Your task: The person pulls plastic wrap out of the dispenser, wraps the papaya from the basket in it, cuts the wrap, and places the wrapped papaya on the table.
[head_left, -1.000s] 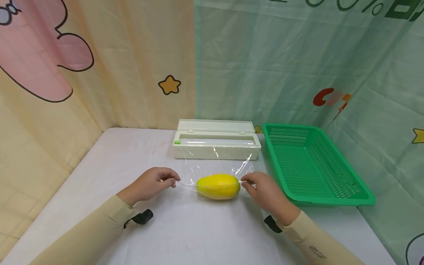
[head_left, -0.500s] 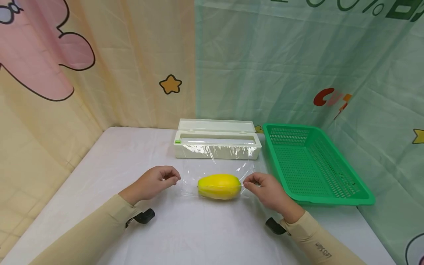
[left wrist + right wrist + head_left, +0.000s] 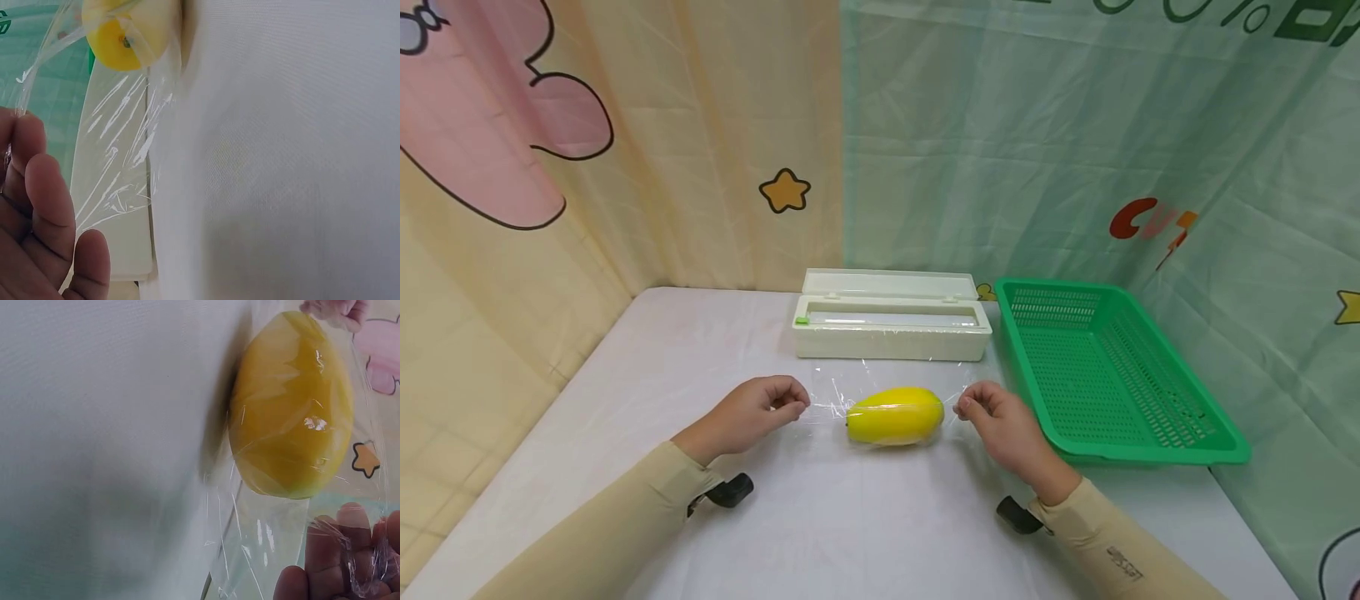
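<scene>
A yellow papaya-like fruit (image 3: 895, 417) lies on its side on the white cloth, with clear plastic wrap (image 3: 831, 398) over it. My left hand (image 3: 752, 417) is left of the fruit, pinching one side of the wrap between thumb and fingers. To the right, my right hand (image 3: 1006, 429) pinches the opposite side. The right wrist view shows wrap creased across the yellow fruit (image 3: 290, 412) and bunched at the fingers. In the left wrist view the wrap (image 3: 122, 137) stretches from the fingers to the fruit's stem end. Behind stands the cream wrap dispenser (image 3: 891, 343), its lid raised.
A green perforated plastic basket (image 3: 1026, 379) stands at the right, close to the right forearm. Curtains (image 3: 940, 150) with cartoon prints hang behind and beside the table (image 3: 850, 533). A small green slider (image 3: 802, 321) sits on the dispenser's left end.
Between the hands, the wrap's near edge has shifted back over the fruit, which has moved slightly away from me. The right hand has gone slightly right; the left has barely moved.
</scene>
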{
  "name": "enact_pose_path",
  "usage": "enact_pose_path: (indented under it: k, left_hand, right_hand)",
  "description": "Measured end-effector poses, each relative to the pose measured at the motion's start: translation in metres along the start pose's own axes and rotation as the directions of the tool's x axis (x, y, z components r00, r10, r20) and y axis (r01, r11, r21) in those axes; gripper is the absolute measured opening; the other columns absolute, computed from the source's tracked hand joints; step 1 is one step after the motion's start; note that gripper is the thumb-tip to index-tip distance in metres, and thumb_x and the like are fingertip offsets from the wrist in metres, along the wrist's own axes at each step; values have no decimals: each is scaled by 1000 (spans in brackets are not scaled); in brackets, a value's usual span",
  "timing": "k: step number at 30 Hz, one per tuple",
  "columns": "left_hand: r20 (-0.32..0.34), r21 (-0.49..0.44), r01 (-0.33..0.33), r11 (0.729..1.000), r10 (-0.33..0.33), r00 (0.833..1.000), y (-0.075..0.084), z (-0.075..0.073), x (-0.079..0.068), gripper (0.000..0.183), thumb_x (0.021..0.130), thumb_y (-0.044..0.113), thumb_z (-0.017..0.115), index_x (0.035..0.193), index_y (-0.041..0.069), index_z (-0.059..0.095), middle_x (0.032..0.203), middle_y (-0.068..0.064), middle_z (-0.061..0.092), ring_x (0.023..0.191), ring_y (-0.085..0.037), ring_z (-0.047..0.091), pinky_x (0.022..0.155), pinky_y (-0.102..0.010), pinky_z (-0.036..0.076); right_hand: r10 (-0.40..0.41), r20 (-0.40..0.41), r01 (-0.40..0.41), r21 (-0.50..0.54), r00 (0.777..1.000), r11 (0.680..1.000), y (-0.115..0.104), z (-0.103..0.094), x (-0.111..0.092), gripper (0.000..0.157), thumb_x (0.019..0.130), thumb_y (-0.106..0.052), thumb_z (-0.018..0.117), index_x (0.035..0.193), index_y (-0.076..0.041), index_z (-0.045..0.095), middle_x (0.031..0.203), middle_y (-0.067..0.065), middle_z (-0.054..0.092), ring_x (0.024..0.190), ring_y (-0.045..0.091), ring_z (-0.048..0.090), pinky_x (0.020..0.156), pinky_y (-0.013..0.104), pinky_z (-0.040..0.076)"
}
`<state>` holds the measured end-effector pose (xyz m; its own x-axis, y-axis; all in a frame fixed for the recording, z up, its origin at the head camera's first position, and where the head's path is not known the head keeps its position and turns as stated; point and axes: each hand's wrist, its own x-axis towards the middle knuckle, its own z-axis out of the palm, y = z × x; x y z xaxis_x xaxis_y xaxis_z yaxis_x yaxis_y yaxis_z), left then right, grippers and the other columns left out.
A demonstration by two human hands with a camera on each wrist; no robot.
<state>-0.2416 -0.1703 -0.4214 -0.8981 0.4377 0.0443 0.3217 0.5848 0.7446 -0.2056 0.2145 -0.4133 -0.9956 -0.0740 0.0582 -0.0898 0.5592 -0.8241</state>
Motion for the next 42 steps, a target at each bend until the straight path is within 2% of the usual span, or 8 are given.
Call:
enact_pose_path:
  k: [8,14,18,24,28,35,42]
  left_hand:
    - [-6,-5,20,1000,-20,1000,-5,3,7,11,103,16,64,108,9,72,92,-3,71,86,-17,61,78,-26,51]
    - [-26,-2,45,999,-45,999,-7,5,14,4,103,15,66,103,12,64,91,-6,70,82,-18,58,73,-26,48]
    - [-41,10,52,999,-51,998,-7,6,19,10,102,13,69,98,15,60,86,-3,65,80,-18,56,71,-26,45]
    - [-34,37,84,996,-83,996,-6,7,25,10,100,16,71,96,15,63,84,1,62,81,-18,55,74,-29,46]
    - [-32,55,105,993,-104,994,-9,8,29,7,100,16,71,97,15,66,88,0,65,84,-17,56,79,-31,47]
    - [-19,125,93,988,-91,996,-12,7,33,4,102,18,69,102,14,70,95,3,69,90,-16,59,86,-35,50]
    - [-25,253,89,963,-85,996,0,-2,31,22,107,22,61,120,13,75,116,-1,74,103,-21,65,96,-44,54]
  right_hand:
    - [10,-71,-14,-61,997,998,7,8,14,16,109,-14,56,102,-4,66,96,11,73,90,23,64,75,28,50]
    - [51,-90,-56,-52,995,997,11,13,24,17,108,-13,56,102,0,66,90,11,70,83,21,61,68,29,48]
    - [84,-91,-89,-56,992,994,14,14,28,18,107,-13,58,104,2,67,89,11,70,81,21,60,64,27,47]
    - [113,-85,-119,-71,990,990,16,14,30,16,106,-13,61,102,1,68,88,11,71,80,21,60,64,27,47]
    - [134,-72,-139,-78,988,987,17,14,31,16,106,-14,61,104,0,68,88,10,70,78,20,58,63,27,47]
    - [118,-68,-124,-84,991,989,17,13,32,17,106,-14,61,105,0,69,84,8,66,73,19,54,60,27,45]
    - [100,-70,-106,-96,993,990,17,14,33,17,105,-15,61,105,0,69,85,8,67,74,19,55,62,27,46]
